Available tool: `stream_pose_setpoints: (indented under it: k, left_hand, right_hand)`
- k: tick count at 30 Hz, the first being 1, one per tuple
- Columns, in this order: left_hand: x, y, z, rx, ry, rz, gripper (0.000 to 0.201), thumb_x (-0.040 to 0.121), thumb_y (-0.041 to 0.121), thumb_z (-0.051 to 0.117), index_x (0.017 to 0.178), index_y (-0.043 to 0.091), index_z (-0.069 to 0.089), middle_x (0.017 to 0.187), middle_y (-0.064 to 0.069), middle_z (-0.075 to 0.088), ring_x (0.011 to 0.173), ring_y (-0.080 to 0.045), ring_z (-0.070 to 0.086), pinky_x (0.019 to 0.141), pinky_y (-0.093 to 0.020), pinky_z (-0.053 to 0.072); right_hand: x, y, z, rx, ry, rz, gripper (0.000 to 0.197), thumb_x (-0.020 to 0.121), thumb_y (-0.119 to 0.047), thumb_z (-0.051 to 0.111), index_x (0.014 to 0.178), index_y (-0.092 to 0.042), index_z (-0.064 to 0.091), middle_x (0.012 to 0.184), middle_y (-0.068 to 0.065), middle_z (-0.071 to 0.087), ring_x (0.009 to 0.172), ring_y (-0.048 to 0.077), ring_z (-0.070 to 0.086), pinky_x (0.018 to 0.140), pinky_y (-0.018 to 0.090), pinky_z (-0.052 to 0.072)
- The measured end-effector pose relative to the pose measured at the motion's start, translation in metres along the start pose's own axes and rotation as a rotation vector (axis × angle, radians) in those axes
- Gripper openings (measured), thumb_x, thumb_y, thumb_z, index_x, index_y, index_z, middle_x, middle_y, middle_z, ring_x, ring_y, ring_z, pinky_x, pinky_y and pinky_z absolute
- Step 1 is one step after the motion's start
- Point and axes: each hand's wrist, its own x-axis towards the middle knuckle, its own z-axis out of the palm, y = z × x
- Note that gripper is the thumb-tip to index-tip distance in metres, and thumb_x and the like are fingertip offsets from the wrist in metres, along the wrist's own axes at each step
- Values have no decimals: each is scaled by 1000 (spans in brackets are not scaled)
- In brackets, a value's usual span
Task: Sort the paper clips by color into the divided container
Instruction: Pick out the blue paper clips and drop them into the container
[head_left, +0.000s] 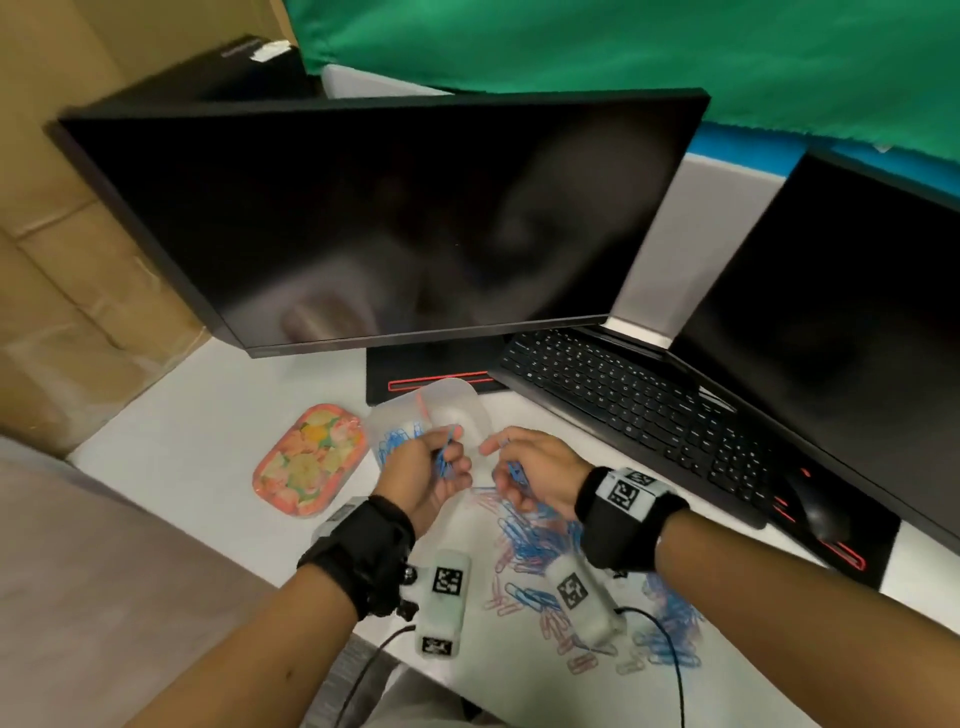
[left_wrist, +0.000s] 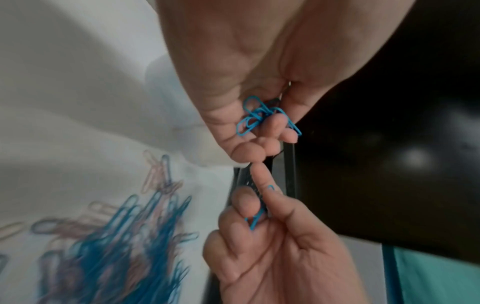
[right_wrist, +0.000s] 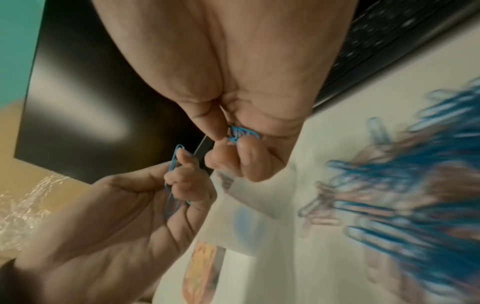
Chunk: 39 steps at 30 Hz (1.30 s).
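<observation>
Over the white table, my left hand (head_left: 441, 462) pinches a few blue paper clips (left_wrist: 259, 117) in curled fingers. Close beside it, my right hand (head_left: 511, 467) also grips blue paper clips (right_wrist: 241, 133). The two hands' fingertips almost meet. Just beyond them stands the translucent divided container (head_left: 462, 395), with blue clips (head_left: 397, 441) in its left compartment. A mixed pile of blue and pink clips (head_left: 535, 540) lies on the table under my right wrist and spreads toward the front edge. The container's other compartments are partly hidden by my hands.
A floral tin (head_left: 309, 460) lies left of the container. A large dark monitor (head_left: 389, 218) stands behind it, with a black keyboard (head_left: 639, 405), a mouse (head_left: 821, 509) and a second screen (head_left: 841, 322) to the right. Cardboard boxes (head_left: 62, 260) are at the left.
</observation>
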Motion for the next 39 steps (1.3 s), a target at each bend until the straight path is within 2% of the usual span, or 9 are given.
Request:
stream_pose_setpoints:
  k: [6,12,15,18,22,26,30,33,39]
  left_hand:
    - [3,36,-21,57,199,69,25,97,3,34,83,8,54,72,-6,53,47,-11,55,42,-19,50]
    - [11,49,-46,53,287,16,16,94,17,50,104,6,57,88,-10,56,74,-22,59,69,-31,54]
    - [9,52,-46,65,270,5,14,95,19,47,91,10,57,80,-9,52,69,-21,52,69,-30,49]
    - [13,51,-45,74,292,2,14,96,20,48,97,10,57,75,-8,49,65,-20,48,66,-30,46]
    - [16,50,-41,188,319,8,16,94,24,53,101,11,59,86,-8,49,79,-22,48,72,-33,46]
    - [16,43,-31,536,321,179,9,93,17,54,97,18,61,99,-1,59,96,-21,54,92,-36,47]
    - [12,25,-19,992,155,451,12,93,17,54,101,19,64,87,5,66,77,-8,61,73,-17,46]
    - [12,5,-7,1338,-64,595,18,91,17,52,102,21,66,97,2,68,85,-16,61,81,-25,49]
    - [13,-44,14,1693,-354,696,22,88,19,47,104,23,62,100,1,61,90,-22,61,73,-29,48]
  right_hand:
    - [39,-47,52,-58,-52,-2,27,93,-1,32,90,-14,55,64,8,51,44,17,44,41,18,32]
    - [54,-70,74,-95,-34,48,23,95,-3,37,77,-12,48,72,12,47,59,21,49,56,29,45]
    - [61,-69,76,-202,-4,-3,16,94,-10,43,89,-11,58,83,7,54,73,22,55,74,38,52]
    - [60,-66,76,-303,7,-56,20,92,-17,45,106,-15,59,79,3,53,68,22,53,64,37,49]
    - [48,-63,65,-232,43,-79,23,95,-9,41,80,-17,55,77,7,50,78,25,51,75,40,49]
    - [34,-48,35,-254,90,-119,14,97,-19,46,89,-21,58,91,10,62,81,22,61,77,38,54]
    - [17,-14,-3,-443,170,-156,14,95,-23,50,89,-24,63,90,3,68,77,18,65,67,27,50]
    - [-4,13,-24,-632,223,-213,15,93,-22,51,91,-26,65,93,0,71,87,20,65,82,32,53]
    - [-40,64,-47,-961,235,-428,19,93,-21,47,105,-17,62,97,2,65,84,16,53,77,30,47]
